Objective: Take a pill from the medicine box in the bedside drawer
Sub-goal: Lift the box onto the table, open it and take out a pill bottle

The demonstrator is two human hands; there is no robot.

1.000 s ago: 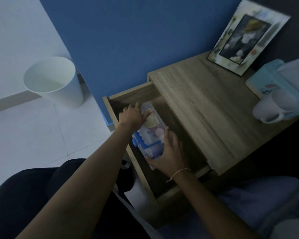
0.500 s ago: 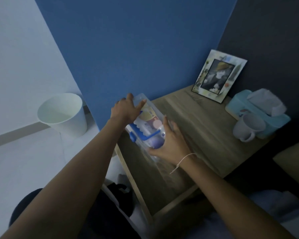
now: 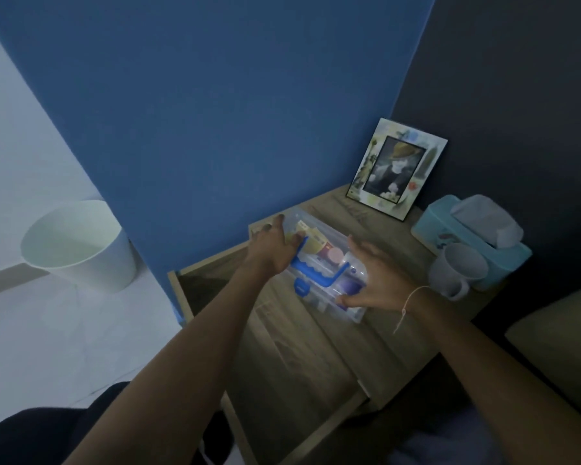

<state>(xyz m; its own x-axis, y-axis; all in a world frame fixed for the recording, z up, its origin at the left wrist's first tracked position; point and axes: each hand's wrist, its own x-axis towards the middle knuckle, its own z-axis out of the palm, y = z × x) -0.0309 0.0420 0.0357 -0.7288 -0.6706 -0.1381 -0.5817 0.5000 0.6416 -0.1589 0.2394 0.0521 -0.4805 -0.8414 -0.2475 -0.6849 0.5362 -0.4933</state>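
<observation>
A clear plastic medicine box [image 3: 329, 263] with a blue handle and blue latch lies on the wooden bedside table top [image 3: 383, 340], with small coloured packets and bottles visible inside. My left hand [image 3: 272, 250] grips its far left end. My right hand [image 3: 376, 276] holds its near right end, thumb under the corner and fingers spread over the lid. The drawer [image 3: 178, 297] stands pulled out below and to the left of the box, and its inside is dark.
A picture frame [image 3: 396, 169] leans at the back corner. A light blue tissue box [image 3: 467, 229] and a white mug [image 3: 457, 270] stand to the right of the box. A white waste bin [image 3: 81, 246] sits on the floor at left.
Both hands lifted the medicine box out of the drawer and carried it up and right onto the table top. The view has tilted upward.
</observation>
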